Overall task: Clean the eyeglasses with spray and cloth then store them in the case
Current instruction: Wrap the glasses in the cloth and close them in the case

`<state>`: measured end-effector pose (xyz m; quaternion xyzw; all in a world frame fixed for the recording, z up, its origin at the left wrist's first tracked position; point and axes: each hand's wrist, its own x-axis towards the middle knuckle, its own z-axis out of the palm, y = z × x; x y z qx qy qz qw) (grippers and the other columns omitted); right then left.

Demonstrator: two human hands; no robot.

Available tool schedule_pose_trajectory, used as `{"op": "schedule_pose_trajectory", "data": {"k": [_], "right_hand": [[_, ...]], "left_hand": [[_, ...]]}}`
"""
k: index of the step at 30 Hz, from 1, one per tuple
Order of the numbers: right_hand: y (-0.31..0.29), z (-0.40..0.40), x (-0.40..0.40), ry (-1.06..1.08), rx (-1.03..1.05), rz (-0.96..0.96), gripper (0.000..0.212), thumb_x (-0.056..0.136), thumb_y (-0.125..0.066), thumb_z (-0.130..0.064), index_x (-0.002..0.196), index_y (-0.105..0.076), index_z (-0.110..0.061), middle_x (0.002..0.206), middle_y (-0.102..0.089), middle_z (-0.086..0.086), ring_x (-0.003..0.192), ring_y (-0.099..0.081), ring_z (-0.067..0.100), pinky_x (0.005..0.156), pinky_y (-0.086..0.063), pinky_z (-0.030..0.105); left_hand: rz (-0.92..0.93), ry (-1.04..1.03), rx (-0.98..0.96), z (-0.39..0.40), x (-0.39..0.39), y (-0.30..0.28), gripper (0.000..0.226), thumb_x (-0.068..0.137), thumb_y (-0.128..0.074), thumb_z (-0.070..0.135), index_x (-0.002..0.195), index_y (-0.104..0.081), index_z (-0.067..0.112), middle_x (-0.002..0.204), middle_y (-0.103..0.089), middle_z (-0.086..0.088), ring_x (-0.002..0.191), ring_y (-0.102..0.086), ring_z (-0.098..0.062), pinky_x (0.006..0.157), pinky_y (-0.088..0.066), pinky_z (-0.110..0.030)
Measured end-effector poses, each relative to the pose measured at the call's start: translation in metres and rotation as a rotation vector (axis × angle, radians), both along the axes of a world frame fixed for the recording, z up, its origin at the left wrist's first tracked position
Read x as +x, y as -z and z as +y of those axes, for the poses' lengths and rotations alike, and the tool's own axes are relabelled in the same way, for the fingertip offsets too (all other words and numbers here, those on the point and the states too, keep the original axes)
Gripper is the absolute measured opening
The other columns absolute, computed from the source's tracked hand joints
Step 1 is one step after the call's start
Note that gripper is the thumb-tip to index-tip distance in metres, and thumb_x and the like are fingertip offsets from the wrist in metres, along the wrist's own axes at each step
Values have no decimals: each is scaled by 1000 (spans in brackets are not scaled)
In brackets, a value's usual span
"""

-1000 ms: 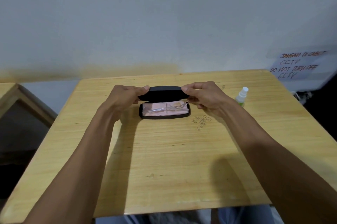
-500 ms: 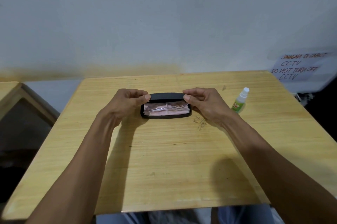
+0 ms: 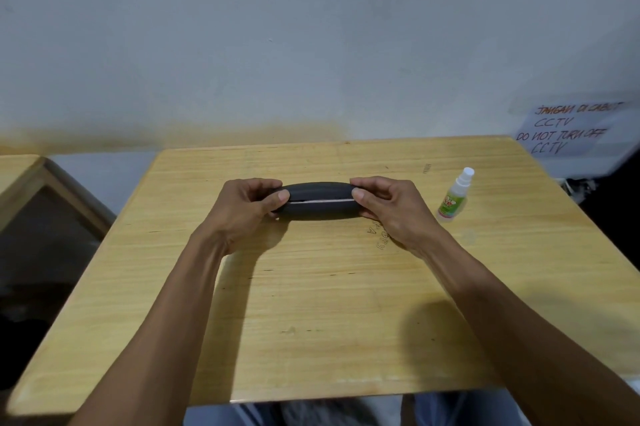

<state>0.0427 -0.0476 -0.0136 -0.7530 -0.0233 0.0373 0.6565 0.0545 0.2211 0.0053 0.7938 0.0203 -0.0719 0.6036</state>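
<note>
Item one — the glasses case [image 3: 320,201], black, oblong, lying lengthwise across the far middle of the wooden table [image 3: 311,304]. We find its lid all but down on the base: only a thin pale line runs along the front seam, pinkish at its right end. The eyeglasses and the cloth are not visible to us; whatever the case contains is hidden by the lid.

Item two — the left hand [image 3: 244,209], gripping the case's left end. We note the fingers curled over the top of the lid and the thumb pressed against the front at the seam, so that the end is pinched between them.

Item three: the right hand [image 3: 384,205], gripping the right end in mirror fashion. Its fingers are bent and gathered on top of the lid, its thumb tip set on the front edge at the seam. Both forearms reach in from the near edge of the table and cast shadows on the wood.

Item four: the spray bottle [image 3: 454,196], small, clear, with a white nozzle and a green label. We record it upright on the table, to the right of the right hand and apart from it, untouched.

Item five: a paper notice [image 3: 571,129] on the wall at far right, hand-lettered, reading in part "CCTV" and "DO NOT TURN OFF".

Item six: a second wooden table [image 3: 24,179], only partly in view at the left edge.
</note>
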Motion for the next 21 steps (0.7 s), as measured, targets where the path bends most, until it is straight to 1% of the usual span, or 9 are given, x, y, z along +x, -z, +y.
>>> {"op": "schedule_pose_trajectory", "data": {"k": [3,6,9,11,15,17,19,21], "right_hand": [[2,-3,-1,-16,-29,-21,30,94,-69,-18,124,-70,-20,119,-70,-7,114,-65,11,96,-58,31],[3,-4,-2,-25,-38,-13,31,93,-70,-18,123,-70,-22,120,-70,-6,116,-64,11,99,-57,34],[5,-5,-4,-33,-43,-7,31,92,-71,-18,123,-70,-24,124,-70,-5,119,-64,13,102,-55,37],[6,-6,-6,-35,-62,-9,33,91,-72,-18,123,-70,-25,125,-69,-6,119,-64,11,102,-54,36],[8,-6,-10,-53,-74,-26,34,90,-74,-17,123,-70,-25,123,-69,-8,117,-65,10,101,-55,34],[10,-7,-12,-62,-89,-43,36,89,-76,-16,123,-70,-26,124,-69,-8,117,-65,10,101,-55,33],[11,-7,-15,-65,-110,-53,38,88,-77,-14,124,-70,-25,126,-69,-7,118,-64,7,103,-53,30],[12,-7,-18,-71,-115,-57,41,87,-77,-10,125,-69,-22,131,-67,-2,120,-63,6,105,-50,24]], "left_hand": [[-35,2,28,1,-3,3,39,85,-74,22,121,-68,11,114,-70,-4,109,-64,-19,100,-51,-36],[-36,8,23,3,-4,6,42,84,-75,21,124,-67,11,117,-69,-4,111,-63,-17,103,-49,-36],[-53,20,29,1,-7,5,44,84,-75,19,126,-65,10,121,-68,-4,112,-62,-16,103,-49,-34],[-76,30,51,1,-10,5,45,85,-75,17,128,-64,11,123,-66,-4,113,-62,-15,103,-48,-33],[-145,46,99,0,-19,9,47,85,-74,15,131,-62,11,124,-66,-3,114,-61,-10,95,-47,-20],[-172,47,123,0,-22,11,48,86,-74,14,132,-61,12,123,-65,1,112,-61,-6,92,-47,-15],[-202,58,156,0,-26,12,49,85,-74,15,133,-61,14,118,-65,8,109,-61,0,87,-48,-10],[-238,66,215,0,-30,13,49,85,-75,16,132,-62,16,111,-64,19,101,-62,12,80,-48,-4]]}}
